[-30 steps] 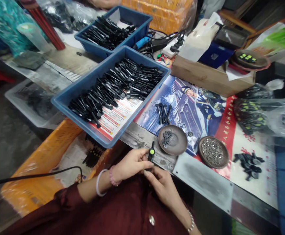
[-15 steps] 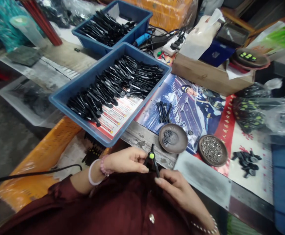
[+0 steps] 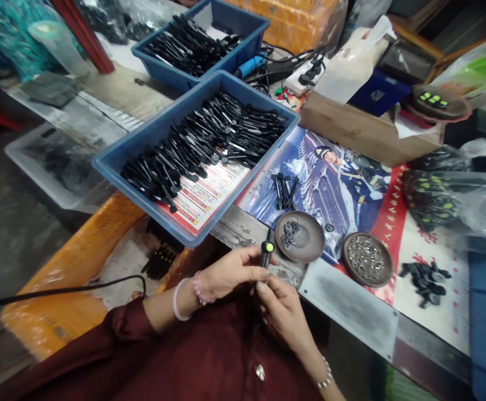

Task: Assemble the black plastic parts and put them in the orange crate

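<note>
Close to my body, my left hand (image 3: 234,272) pinches a black part with a yellow-green round cap (image 3: 269,247); its upper end points away from me. My right hand (image 3: 282,309) touches my left fingertips from the right, with its fingers closed at the part's lower end, which is mostly hidden. Just beyond the part is a brown dish (image 3: 305,245) with small black rings. Another dish (image 3: 368,259) holds small metal pieces. Several black strips (image 3: 283,190) lie on the poster behind the dishes.
A blue tray (image 3: 151,220) full of black strips stands beyond my left hand, with a second blue tray (image 3: 159,65) behind it. An orange crate (image 3: 46,301) is at the left. Black parts (image 3: 426,281) lie at the right, near a cardboard box (image 3: 351,125).
My right hand has moved left and up against my left hand. The black part has turned more upright, and its lower end is now covered by my fingers. The view has shifted slightly.
</note>
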`<state>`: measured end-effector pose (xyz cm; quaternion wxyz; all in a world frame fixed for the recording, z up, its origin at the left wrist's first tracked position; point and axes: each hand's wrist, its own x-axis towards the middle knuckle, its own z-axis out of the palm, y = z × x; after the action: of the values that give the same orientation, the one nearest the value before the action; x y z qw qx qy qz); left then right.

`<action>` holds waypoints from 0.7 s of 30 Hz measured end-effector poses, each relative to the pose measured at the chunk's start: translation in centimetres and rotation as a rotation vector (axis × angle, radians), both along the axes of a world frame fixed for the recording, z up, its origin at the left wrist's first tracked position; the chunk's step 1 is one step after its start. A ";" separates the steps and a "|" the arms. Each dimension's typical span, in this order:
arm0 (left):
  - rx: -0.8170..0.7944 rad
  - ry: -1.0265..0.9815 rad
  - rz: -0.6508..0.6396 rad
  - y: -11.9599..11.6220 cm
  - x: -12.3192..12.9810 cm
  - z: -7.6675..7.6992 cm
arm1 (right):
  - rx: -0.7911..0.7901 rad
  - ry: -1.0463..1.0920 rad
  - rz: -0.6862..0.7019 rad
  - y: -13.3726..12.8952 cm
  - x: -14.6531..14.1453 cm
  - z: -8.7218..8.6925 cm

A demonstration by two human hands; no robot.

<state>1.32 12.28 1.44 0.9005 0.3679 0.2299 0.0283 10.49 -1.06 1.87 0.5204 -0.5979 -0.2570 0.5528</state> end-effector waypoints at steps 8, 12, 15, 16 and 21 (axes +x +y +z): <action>0.620 0.213 -0.088 0.1 -0.4 1.2 | -0.017 -0.284 0.042 0.3 0.5 0.4; 0.539 0.198 -0.107 0.5 -0.8 2.0 | -0.029 -0.231 0.045 -0.1 1.2 0.7; 0.453 0.148 -0.215 1.5 -1.6 2.7 | -0.066 -0.171 0.073 -1.1 2.5 1.3; 0.421 0.128 -0.271 1.9 -1.8 2.8 | -0.079 -0.139 0.108 -1.4 3.0 1.5; -0.004 -0.025 -0.401 2.9 -1.7 0.8 | -0.085 0.037 0.160 -2.0 4.1 2.2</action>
<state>-0.36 15.19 2.24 0.8918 0.4040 0.1407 -0.1473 14.54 -3.04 4.10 0.4535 -0.5867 -0.2704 0.6140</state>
